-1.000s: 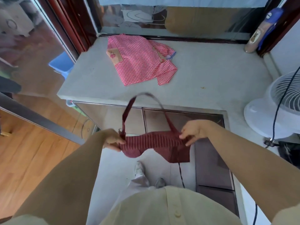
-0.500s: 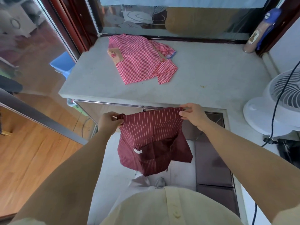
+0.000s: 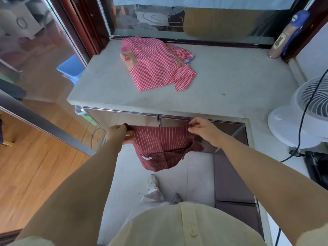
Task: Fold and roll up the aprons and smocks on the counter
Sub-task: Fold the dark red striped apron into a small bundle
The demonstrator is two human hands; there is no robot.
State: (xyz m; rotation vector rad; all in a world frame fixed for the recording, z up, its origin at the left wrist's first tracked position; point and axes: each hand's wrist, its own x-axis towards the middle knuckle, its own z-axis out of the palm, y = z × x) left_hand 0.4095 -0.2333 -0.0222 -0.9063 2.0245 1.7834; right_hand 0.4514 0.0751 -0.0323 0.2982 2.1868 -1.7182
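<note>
My fingers (image 3: 192,128) pinch the top corners of the dark red white-striped cloth apron (image 3: 159,144), left hand (image 3: 116,133) and right hand (image 3: 204,129) apart, before the grey stone counter (image 3: 230,89).

The pale stone table (image 3: 230,82) carried a pink checked smock (image 3: 156,66), lying crumpled and flat near its far left corner. A small brown crumb (image 3: 223,94) lay well apart, and a white fan (image 3: 291,121) stood at the right end.

Bright soft daylight, glass panel (image 3: 195,18) reflections, wide-angle edge bending, forearms slightly blurred
</note>
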